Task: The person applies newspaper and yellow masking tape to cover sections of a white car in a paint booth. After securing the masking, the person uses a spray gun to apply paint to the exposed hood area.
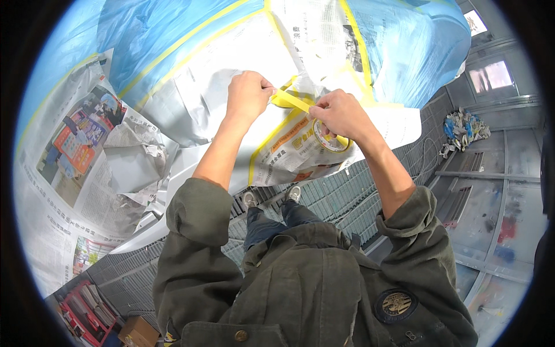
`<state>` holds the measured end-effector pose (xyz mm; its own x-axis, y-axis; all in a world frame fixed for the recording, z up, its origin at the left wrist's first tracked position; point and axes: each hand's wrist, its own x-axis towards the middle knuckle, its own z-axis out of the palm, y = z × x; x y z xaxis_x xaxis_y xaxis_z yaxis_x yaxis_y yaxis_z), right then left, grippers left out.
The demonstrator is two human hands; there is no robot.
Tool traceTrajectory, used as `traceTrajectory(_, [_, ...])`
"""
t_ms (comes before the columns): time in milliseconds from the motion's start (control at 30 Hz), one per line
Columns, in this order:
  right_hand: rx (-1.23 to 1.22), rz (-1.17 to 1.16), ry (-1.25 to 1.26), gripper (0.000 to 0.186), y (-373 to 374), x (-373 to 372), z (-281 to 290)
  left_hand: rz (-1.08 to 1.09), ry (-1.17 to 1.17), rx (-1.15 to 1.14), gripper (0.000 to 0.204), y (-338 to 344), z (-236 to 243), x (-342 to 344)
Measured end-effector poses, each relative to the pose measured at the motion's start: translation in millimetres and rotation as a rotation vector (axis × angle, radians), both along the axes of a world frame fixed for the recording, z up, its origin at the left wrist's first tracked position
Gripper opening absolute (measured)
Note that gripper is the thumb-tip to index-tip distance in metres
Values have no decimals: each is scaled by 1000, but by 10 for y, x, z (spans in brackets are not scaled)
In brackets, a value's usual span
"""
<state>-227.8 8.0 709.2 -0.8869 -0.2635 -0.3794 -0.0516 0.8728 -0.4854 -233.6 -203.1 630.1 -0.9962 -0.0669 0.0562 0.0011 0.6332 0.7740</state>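
A strip of yellow masking tape [293, 100] is stretched between my hands. My left hand [247, 99] pinches its end. My right hand [341, 114] grips the strip's other end along with the tape roll [329, 140], which hangs below the fingers. Beneath them, newspaper sheets [280, 162] and white covering [219, 46] lie over a large body, edged with yellow tape lines, around light blue plastic sheeting [413, 40]. Whether the strip touches the surface underneath, I cannot tell.
Torn newspaper [75, 150] covers the left side. My feet stand on a grated floor [347, 196]. On the right are crumpled paper and plastic [465, 127] and stained metal panels [514, 208]. A red rack [87, 312] and a cardboard box [139, 333] sit at lower left.
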Motion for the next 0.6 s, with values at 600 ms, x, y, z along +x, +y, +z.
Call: traceTrajectory(600, [69,-16,27,26,36,-75,-82,-2,-64,-233,14,105,115,-72])
